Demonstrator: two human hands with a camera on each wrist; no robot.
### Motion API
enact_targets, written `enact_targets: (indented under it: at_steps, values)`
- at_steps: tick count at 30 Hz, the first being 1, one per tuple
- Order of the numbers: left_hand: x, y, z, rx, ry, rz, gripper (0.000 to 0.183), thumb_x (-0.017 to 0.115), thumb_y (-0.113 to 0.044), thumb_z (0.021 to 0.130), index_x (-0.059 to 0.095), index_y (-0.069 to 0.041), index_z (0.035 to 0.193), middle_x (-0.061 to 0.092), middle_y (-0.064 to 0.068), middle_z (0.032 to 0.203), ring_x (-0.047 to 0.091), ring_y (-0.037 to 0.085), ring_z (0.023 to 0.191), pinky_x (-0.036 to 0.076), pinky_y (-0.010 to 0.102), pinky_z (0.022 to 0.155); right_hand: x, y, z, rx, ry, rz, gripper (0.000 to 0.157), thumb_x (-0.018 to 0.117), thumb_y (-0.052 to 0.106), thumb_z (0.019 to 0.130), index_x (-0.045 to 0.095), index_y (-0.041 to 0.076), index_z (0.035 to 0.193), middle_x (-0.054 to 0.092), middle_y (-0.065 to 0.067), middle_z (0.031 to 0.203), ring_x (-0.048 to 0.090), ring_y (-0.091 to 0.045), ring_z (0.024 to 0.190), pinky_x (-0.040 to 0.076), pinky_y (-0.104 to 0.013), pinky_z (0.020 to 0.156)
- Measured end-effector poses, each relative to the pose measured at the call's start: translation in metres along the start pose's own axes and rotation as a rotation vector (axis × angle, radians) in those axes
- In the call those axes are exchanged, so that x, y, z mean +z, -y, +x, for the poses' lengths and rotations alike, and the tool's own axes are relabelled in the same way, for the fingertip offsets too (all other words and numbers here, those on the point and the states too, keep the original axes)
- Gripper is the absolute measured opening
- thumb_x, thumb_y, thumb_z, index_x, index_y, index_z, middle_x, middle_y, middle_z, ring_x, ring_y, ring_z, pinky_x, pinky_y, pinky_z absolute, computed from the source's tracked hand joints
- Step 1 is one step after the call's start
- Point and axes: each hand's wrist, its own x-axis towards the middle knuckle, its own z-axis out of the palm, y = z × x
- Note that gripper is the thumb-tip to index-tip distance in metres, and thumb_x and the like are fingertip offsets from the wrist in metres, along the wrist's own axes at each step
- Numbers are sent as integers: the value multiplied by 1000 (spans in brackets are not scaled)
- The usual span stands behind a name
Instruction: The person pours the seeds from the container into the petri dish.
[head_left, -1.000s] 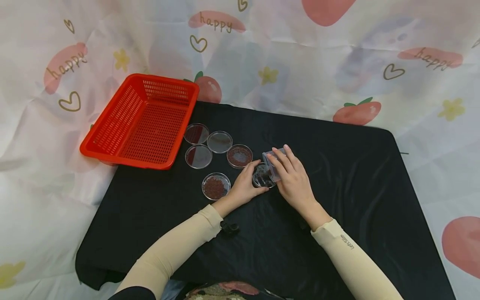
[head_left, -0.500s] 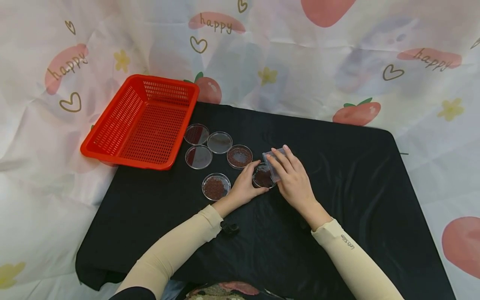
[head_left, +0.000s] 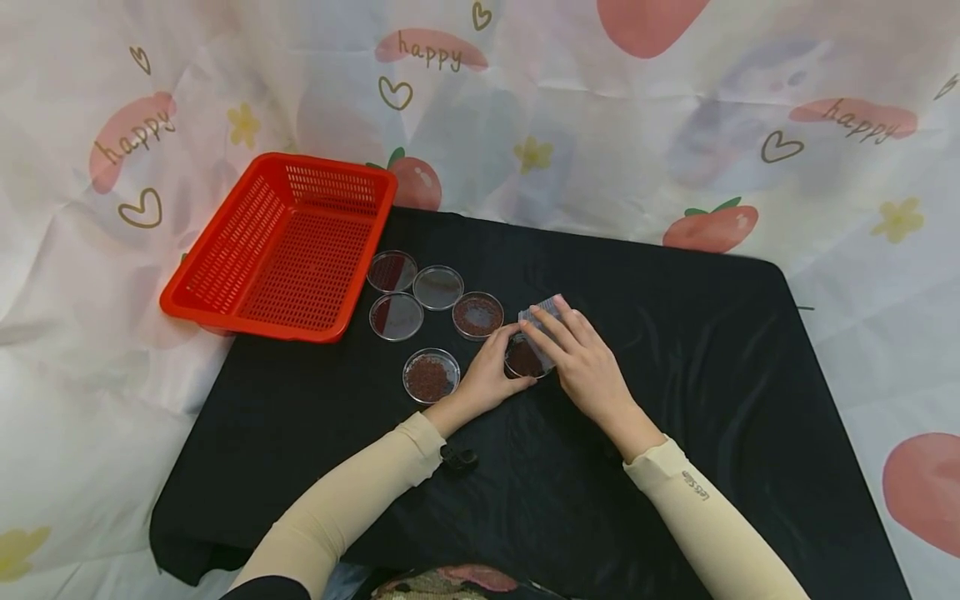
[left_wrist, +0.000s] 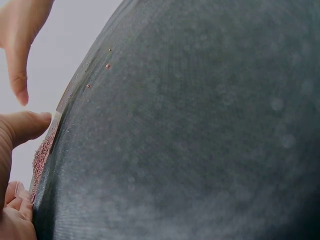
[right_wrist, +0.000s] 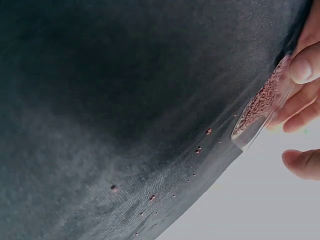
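Observation:
My left hand [head_left: 487, 371] curves its thumb and fingers around a clear petri dish [head_left: 523, 360] on the black cloth. Reddish-brown granules lie inside that dish; the right wrist view shows them heaped behind its clear wall [right_wrist: 243, 129]. Above the dish's right side, my right hand [head_left: 591, 365] holds a small clear plastic box [head_left: 542, 312], tilted over the rim and partly hidden by the fingers. Left of my left hand sits another petri dish [head_left: 430, 377] with similar granules. A third granule-filled dish [head_left: 477, 316] stands just behind the hand.
Several loose granules [right_wrist: 114, 188] are scattered on the cloth near the dish. Petri dishes without visible granules [head_left: 438, 288] stand farther back, beside a red plastic basket [head_left: 341, 321] at the back left. A printed curtain [head_left: 570, 108] hangs behind the table.
Granules now cover the bottom of the held dish, which looked nearly bare a second ago. My right hand has shifted the box slightly left and tilted it more. My left hand stays put.

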Motion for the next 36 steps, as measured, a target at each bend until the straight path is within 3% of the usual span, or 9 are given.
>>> enact_targets:
  at_steps: [4,8,12,16,22,25,31,33,36]
  values:
    - [-1,0,-1,-6,6,5,92,87,-22,85,32,-8,158,41,14,158,43,30,146,40,46,118,0,1,0,-2,10,7,86,71,-13,85,42,19,159,38,-7,166,22,-32,159,35,-56,120]
    - [-2,0,-2,-3,9,16,91,87,-22,85,33,-6,157,41,15,158,43,30,146,39,45,119,2,-1,0,114,-24,104,87,79,-7,81,45,17,157,42,-9,162,24,-34,158,33,-58,119]
    - [-5,0,-4,11,42,46,88,86,-23,86,35,-5,156,38,16,160,39,31,149,37,45,121,1,-4,0,337,-60,257,97,92,4,73,42,13,155,45,-14,158,32,-38,153,34,-64,112]
    - [-12,-2,-7,35,96,107,86,84,-23,89,35,-5,157,34,19,162,36,33,151,36,46,122,-4,-9,0,621,-60,473,106,94,18,75,31,15,161,42,-19,157,45,-42,143,40,-65,108]
    - [-28,-6,-16,36,140,201,85,80,-27,92,32,-9,160,31,19,164,37,35,151,39,49,119,-4,-26,-6,965,-56,747,104,85,27,86,18,18,164,38,-20,158,52,-39,138,50,-44,103]
    - [-46,-9,-19,22,55,233,78,78,-28,94,38,-8,157,40,16,160,43,31,147,40,46,118,0,-38,-11,1071,-54,795,104,82,27,89,12,17,165,36,-20,162,48,-38,141,46,-43,107]
    - [-106,-6,-12,-98,-260,222,54,74,-23,96,55,-3,142,62,15,133,60,32,121,50,47,103,2,-65,-27,1145,-34,908,111,77,15,93,-6,25,167,15,-17,172,28,-37,154,32,-54,119]
    - [-123,-2,-10,-164,-298,250,56,75,-22,94,54,-2,142,60,18,134,57,34,121,49,49,103,2,-72,-31,1159,-29,925,113,76,14,94,-9,26,166,11,-16,173,24,-36,156,32,-55,120]
    - [-140,7,-8,-272,-265,330,69,79,-25,91,47,1,147,52,23,142,48,39,130,43,52,110,1,-80,-34,1174,-42,919,114,76,14,93,-11,28,166,8,-14,174,18,-33,158,28,-53,123]
